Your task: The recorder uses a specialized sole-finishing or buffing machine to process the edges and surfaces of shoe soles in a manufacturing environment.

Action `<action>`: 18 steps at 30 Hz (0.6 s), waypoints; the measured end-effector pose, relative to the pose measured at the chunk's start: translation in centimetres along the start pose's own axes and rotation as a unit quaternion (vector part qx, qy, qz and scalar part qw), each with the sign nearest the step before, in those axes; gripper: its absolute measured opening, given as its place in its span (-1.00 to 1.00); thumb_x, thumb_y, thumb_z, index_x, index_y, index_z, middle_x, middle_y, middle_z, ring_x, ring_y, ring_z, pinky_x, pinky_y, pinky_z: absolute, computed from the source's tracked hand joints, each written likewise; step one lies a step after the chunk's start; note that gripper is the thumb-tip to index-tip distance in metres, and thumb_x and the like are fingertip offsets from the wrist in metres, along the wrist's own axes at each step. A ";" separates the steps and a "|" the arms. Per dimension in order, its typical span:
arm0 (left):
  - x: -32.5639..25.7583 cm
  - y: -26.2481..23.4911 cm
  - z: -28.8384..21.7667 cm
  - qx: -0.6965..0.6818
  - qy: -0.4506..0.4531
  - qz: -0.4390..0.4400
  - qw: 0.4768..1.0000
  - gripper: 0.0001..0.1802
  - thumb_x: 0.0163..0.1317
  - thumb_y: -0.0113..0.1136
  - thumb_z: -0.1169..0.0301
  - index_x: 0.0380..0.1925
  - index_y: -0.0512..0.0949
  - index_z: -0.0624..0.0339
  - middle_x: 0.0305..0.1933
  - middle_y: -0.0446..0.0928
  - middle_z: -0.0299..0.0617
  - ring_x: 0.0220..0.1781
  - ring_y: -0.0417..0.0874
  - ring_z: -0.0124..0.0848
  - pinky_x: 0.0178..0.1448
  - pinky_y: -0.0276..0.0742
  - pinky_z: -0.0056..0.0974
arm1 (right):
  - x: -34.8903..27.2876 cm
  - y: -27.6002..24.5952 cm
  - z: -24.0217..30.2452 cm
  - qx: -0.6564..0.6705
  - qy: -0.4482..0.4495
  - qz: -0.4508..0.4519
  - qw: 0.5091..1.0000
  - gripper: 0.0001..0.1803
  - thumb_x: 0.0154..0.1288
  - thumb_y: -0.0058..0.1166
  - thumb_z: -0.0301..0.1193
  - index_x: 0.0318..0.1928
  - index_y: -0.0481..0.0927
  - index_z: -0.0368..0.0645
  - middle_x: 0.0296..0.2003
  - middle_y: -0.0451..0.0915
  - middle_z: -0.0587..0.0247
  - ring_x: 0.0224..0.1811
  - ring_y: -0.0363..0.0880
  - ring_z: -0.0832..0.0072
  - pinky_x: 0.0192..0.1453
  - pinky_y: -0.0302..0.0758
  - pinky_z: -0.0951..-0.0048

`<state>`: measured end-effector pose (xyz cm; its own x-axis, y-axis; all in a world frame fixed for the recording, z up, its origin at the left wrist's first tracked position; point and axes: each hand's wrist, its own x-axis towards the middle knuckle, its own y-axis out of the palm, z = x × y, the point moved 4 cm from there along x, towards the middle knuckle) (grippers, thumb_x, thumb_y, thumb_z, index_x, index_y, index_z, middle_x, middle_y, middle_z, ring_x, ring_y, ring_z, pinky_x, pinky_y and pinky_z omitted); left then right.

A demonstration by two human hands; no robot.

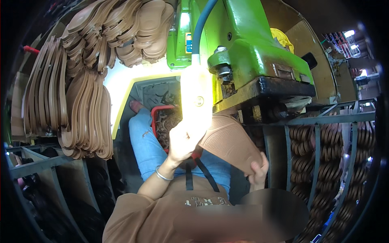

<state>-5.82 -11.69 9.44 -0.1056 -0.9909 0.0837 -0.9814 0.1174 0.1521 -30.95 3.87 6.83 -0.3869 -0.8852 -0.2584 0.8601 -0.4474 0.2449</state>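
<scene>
A brown shoe sole [231, 142] with a dotted footbed is held tilted in front of the green machine [253, 48]. My right hand [258, 172] grips its lower right end, thumb on the face. At the sole's upper left edge my left hand [181, 142] is closed, a metal bangle on its wrist. Glare from the bright lamp [197, 87] washes out some of its fingers. The sole's upper end lies just below the machine's dark lower edge, partly hidden by the lamp.
Stacks of brown soles [87, 113] fill the table at the left. A red bin [162, 108] of brown scraps stands between my legs. At the right, a metal rack [316, 162] holds rows of soles; another rack [56, 178] with dark items is at the lower left.
</scene>
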 end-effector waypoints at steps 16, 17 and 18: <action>-4.2 -10.1 1.0 0.002 -0.020 -0.181 0.983 -0.88 0.26 0.03 0.49 -0.33 0.47 0.36 -0.38 0.49 -0.25 -0.36 0.42 -0.61 -0.20 0.32 -0.51 | 10.4 11.6 5.1 -0.039 -0.102 0.128 0.986 -0.64 0.06 0.19 -0.57 -0.09 0.47 -0.34 -0.20 0.57 0.23 -0.17 0.53 0.57 -0.04 0.46 0.54; -4.9 -11.6 2.6 -0.049 -0.063 -0.159 0.984 -0.85 0.27 0.03 0.48 -0.28 0.44 0.38 -0.38 0.51 -0.19 -0.40 0.49 -0.56 -0.26 0.43 -0.47 | 10.3 12.3 4.7 -0.010 -0.103 0.136 0.985 -0.62 0.01 0.20 -0.61 -0.09 0.48 -0.33 -0.21 0.58 0.25 -0.19 0.55 0.55 -0.03 0.47 0.52; -5.2 -12.2 2.5 -0.102 -0.101 -0.119 0.982 -0.82 0.27 0.05 0.46 -0.25 0.41 0.40 -0.38 0.51 -0.16 -0.41 0.53 -0.51 -0.33 0.51 -0.42 | 10.1 13.2 4.6 -0.009 -0.107 0.152 0.983 -0.63 0.00 0.22 -0.60 -0.11 0.49 -0.33 -0.22 0.58 0.26 -0.18 0.55 0.56 -0.04 0.47 0.52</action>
<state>6.25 -8.14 4.67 0.0733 -0.9823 -0.1725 -0.9318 -0.1291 0.3391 -25.02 -11.58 11.75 -0.1706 -0.9850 0.0262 0.9516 -0.1578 0.2639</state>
